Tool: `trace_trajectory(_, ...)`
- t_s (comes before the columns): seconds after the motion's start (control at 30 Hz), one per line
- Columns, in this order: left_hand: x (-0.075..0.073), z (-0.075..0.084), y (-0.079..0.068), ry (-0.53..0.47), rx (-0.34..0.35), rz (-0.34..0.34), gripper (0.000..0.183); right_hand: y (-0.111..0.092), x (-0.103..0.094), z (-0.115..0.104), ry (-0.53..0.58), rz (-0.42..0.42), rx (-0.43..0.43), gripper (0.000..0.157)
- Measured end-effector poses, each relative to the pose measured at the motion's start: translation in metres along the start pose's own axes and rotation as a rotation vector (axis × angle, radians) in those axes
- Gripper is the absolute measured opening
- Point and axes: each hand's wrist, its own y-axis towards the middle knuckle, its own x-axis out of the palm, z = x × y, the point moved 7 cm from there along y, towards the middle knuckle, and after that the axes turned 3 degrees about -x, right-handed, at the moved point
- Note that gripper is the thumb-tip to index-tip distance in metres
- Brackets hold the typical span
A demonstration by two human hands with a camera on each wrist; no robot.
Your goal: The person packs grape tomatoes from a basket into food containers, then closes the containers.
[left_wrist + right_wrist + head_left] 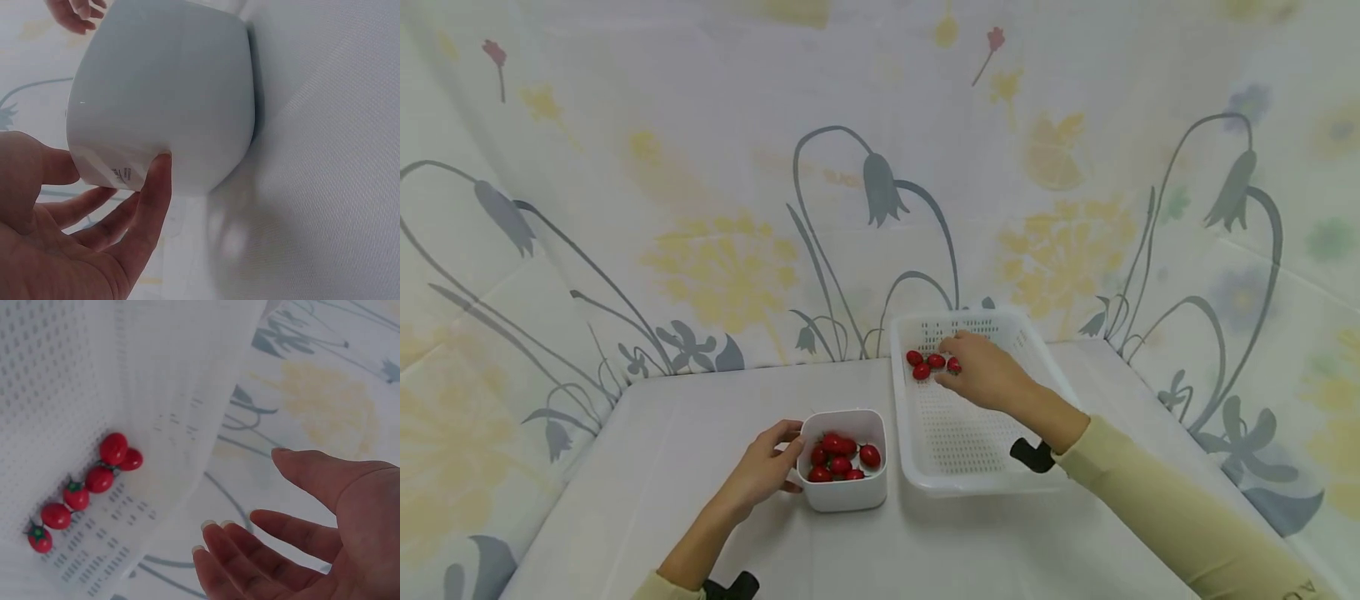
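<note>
My left hand [763,467] holds the left side of a small white square container [844,497]. In the left wrist view its thumb is at the rim and fingertips [161,164] press the outer wall near a small printed mark. Inside lie several red cherry tomatoes [841,465]. My right hand [985,371] hovers over the far part of a white perforated basket [908,442], fingers spread and slightly bent, nothing between them. Below the hand, along one end of the basket, sits a loose row of several cherry tomatoes [76,495], some with green tops.
Both containers stand side by side on a white-covered table [700,433], the basket on the right. A flower-printed cloth [722,208] hangs behind the table and along both sides. A black band [1032,456] sits at the right wrist.
</note>
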Motion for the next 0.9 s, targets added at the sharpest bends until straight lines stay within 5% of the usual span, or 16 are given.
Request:
trace_trajectory(0.47, 0.000, 0.002, -0.001, 0.013, -0.009, 0.011, 0.033, 0.008, -0.002, 0.068, 0.029, -0.024, 0.205, 0.045)
trace_trajectory(0.73, 0.000, 0.001, -0.002, 0.003, -0.011, 0.010, 0.034, 0.016, 0.005, 0.096, 0.072, -0.020, 0.217, 0.041)
trace_trajectory(0.9, 0.000, 0.002, -0.002, 0.001, -0.009, 0.009, 0.034, 0.020, 0.014, 0.117, 0.094, -0.040, 0.301, 0.045)
